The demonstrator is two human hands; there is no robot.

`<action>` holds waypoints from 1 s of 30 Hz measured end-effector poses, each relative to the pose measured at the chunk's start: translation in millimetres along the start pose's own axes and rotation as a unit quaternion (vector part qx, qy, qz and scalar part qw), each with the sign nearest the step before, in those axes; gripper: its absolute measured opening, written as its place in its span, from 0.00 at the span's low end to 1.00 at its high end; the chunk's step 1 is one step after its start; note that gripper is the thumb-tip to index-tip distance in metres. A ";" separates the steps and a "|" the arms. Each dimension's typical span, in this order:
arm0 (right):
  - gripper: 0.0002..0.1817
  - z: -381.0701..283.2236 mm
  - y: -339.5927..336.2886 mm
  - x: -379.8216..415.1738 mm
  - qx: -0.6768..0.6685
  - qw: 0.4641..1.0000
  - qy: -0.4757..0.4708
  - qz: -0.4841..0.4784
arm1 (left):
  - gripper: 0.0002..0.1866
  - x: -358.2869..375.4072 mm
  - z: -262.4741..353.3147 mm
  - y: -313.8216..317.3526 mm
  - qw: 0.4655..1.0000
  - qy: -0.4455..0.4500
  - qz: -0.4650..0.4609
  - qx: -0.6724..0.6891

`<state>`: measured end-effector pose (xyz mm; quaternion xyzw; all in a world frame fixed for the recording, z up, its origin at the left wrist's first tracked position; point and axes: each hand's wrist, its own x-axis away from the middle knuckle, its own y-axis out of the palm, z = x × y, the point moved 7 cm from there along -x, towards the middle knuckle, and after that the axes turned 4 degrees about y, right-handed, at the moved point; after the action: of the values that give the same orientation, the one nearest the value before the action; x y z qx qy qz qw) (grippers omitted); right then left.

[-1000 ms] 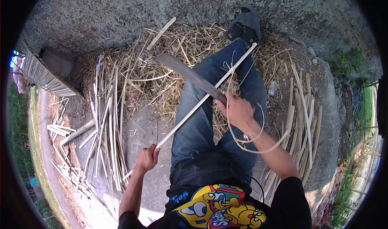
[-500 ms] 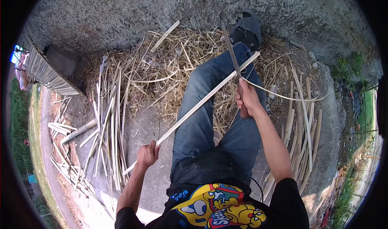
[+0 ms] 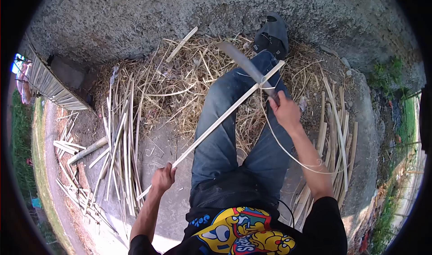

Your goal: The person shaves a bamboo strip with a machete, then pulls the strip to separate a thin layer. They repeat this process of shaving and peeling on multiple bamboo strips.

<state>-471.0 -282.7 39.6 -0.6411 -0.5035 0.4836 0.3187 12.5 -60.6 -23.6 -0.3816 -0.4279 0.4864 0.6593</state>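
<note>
My left hand (image 3: pixel 163 178) is closed around the lower part of a long, pale bamboo strip (image 3: pixel 216 124), which slants up and right across my thighs. In my right hand (image 3: pixel 286 112) is the handle of a machete (image 3: pixel 243 62), its wide blade pointing up and left. The blade crosses the strip close to the strip's upper end. From that crossing a thin shaving (image 3: pixel 280 142) curls down past my right forearm. My fingers hide most of the machete's handle.
Split bamboo strips (image 3: pixel 119 142) lie to the left, and thicker bamboo pieces (image 3: pixel 330 133) to the right. Shavings (image 3: pixel 180 84) cover the ground ahead, below a rough wall (image 3: pixel 180 12). A slatted bamboo panel (image 3: pixel 58 86) stands at far left.
The machete blade has turned, showing its broad face and leaning further left. My right hand has shifted slightly right, and the shaving now hangs downward instead of stretching right.
</note>
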 end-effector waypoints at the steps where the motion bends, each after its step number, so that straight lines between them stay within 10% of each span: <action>1: 0.24 29.9 -12.6 -22.1 -0.010 0.991 0.123 -0.046 | 0.14 -6.3 3.4 -6.1 1.000 0.003 0.007 -0.017; 8: 0.23 123.7 -35.9 -35.2 -0.021 0.986 0.154 0.068 | 0.13 -15.9 -5.8 -2.6 1.000 -0.013 -0.021 -0.006; 12: 0.28 152.2 1.4 -11.3 -0.385 0.838 0.380 -0.074 | 0.14 -14.8 -1.8 -3.7 0.999 -0.025 -0.012 0.030; 15: 0.26 190.2 13.8 1.9 -0.585 0.640 0.498 -0.007 | 0.17 -14.4 3.4 -16.7 0.991 0.009 -0.039 0.130; 19: 0.25 230.1 2.0 10.7 -0.625 0.559 0.522 0.154 | 0.22 -15.8 11.3 -20.7 0.974 0.007 -0.086 0.210; 30: 0.21 0.1 -47.5 -9.0 -0.208 0.972 0.104 -0.018 | 0.30 -13.8 8.1 -22.0 0.964 -0.025 -0.144 0.223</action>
<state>-487.4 -277.5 84.9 -0.7312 -0.5682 0.2934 0.2377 9.6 -78.4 -3.3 -0.1469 -0.3751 0.4789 0.7800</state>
